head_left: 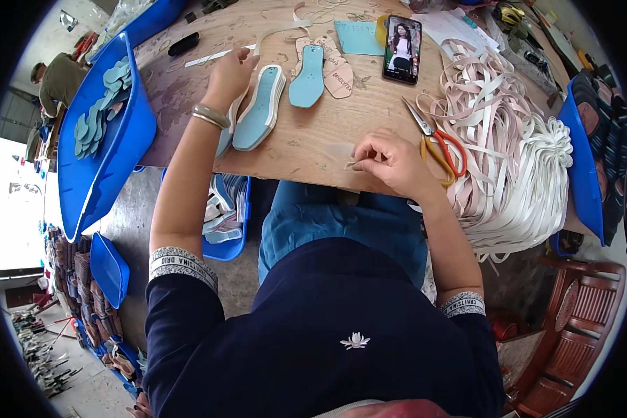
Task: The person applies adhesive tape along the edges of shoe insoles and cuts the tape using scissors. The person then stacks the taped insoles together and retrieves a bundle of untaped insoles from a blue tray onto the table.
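My left hand point(231, 76) is over the left of the wooden table, fingers curled in, close to the end of a pale strip point(275, 33). Whether it grips anything is hidden. Below it lies a stack of light-blue insoles point(259, 115) with white edging, and another partly shows under my wrist. One more blue insole point(306, 78) rests on brown printed insole-shaped pieces point(339, 75). Near the front edge, my right hand point(390, 161) is closed in a pinch; a small pale bit shows at the fingertips, too small to name.
Scissors point(425, 125) with red and yellow handles lie right of my right hand, beside a large heap of white and pink strips point(494, 146). A phone point(402, 50) lies behind. Blue bins point(136, 122) stand at the left; another bin point(231, 249) holds insoles below the table edge.
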Demonstrator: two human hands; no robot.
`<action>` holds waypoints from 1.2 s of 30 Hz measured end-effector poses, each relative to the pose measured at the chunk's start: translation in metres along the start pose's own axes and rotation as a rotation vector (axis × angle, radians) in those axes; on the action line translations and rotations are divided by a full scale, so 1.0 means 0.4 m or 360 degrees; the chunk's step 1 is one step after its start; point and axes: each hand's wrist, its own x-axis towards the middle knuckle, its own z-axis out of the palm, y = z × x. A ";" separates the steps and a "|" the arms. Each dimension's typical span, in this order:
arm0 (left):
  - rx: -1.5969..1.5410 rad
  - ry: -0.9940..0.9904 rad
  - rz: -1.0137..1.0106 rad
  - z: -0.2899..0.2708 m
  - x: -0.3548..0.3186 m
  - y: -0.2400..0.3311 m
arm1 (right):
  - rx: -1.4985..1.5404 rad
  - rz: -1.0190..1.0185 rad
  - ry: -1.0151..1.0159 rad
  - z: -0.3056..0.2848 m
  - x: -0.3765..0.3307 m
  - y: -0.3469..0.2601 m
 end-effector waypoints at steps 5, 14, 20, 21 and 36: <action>0.0363 -0.0292 -0.0254 0.010 0.094 -0.006 | 0.0251 0.0301 0.0170 -0.020 -0.109 -0.038; 0.0251 -0.0533 -0.0287 0.069 0.183 -0.068 | 0.0134 0.0722 0.0313 -0.137 -0.382 -0.082; -0.0338 -0.0281 -0.0339 0.034 0.183 -0.090 | -0.0370 0.0981 0.0390 -0.172 -0.488 -0.088; -0.0435 -0.0226 -0.0350 0.020 0.180 -0.095 | -0.0537 0.0952 0.0384 -0.176 -0.486 -0.093; -0.1966 -0.1012 0.0201 -0.120 -0.223 0.376 | 0.0510 -0.0089 0.0901 -0.046 0.165 -0.173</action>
